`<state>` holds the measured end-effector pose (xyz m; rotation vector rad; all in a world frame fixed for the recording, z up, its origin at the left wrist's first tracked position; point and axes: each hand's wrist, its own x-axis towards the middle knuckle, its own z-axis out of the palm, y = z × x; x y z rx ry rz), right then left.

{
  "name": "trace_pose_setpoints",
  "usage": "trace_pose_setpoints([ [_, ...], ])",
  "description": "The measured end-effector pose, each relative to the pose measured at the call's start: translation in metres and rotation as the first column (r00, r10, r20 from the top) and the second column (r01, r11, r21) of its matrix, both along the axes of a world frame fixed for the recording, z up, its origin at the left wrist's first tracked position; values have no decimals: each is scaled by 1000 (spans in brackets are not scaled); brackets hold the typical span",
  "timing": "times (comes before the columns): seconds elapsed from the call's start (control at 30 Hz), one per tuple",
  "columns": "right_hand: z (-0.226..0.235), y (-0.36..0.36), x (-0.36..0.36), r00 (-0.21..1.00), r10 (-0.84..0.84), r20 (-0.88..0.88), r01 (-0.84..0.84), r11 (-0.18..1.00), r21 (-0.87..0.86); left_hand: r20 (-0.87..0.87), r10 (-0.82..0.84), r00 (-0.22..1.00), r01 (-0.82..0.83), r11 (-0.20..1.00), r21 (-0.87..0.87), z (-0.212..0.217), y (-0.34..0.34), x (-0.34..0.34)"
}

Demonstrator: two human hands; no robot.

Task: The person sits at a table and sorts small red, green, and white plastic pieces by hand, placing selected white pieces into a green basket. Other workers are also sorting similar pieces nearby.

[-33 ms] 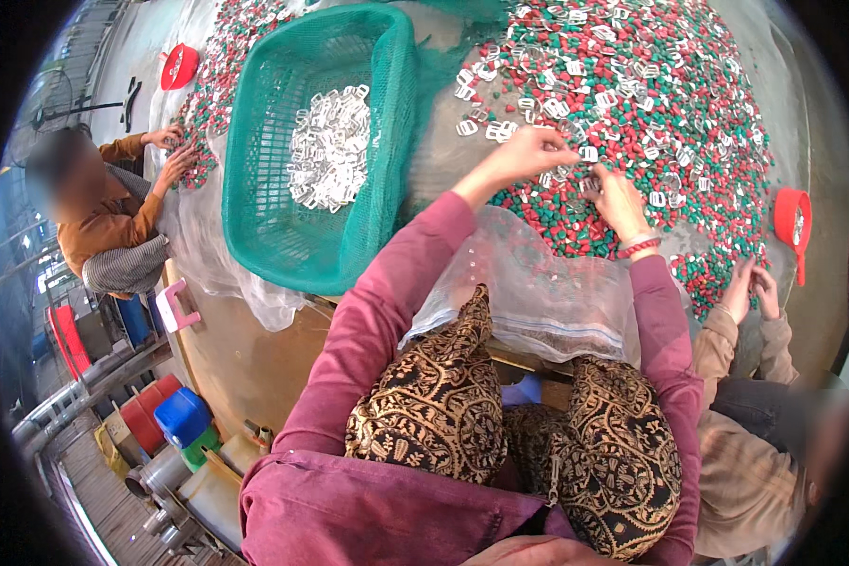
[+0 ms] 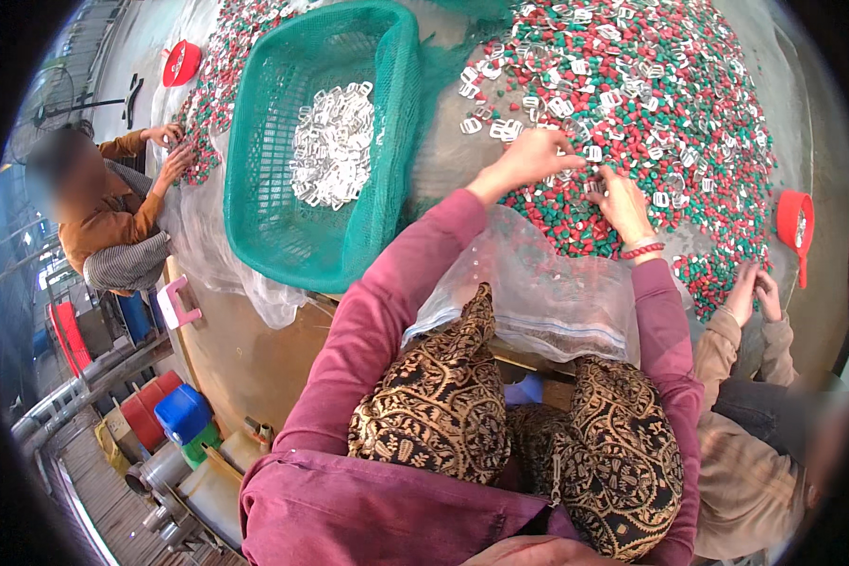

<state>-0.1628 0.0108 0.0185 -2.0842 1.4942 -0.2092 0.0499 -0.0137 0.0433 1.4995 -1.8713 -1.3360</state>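
Small red and green pellet-like pieces lie in a wide heap in front of me, mixed with white slotted plastic buckles. Over the near part of the heap is my left hand, its fingers drawn together by a white buckle; whether anything is pinched in them is hidden. Close to its right, my right hand is curled with thumb and forefinger near each other, and what they hold is too small to make out. A green plastic basket at the left holds a pile of white buckles.
Green netting drapes over the basket's right side. Sheer sheeting hangs at the near edge. Co-workers' hands work at the right and others at the far left. Red scoops lie at both sides.
My left hand has shifted slightly right, its fingers closer to the white buckle. My right hand stays nearly in place. The whole view has moved a little.
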Motion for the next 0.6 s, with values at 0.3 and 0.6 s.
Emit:
trace_pose_setpoints([
  [0.3,34,18,-16,285,-765,578,-49,591,805,64,1,998,8,989,-147,-26,0,-12],
  [0.6,13,18,15,942,-164,294,72,951,299,-714,496,495,100,784,613,28,1,29],
])
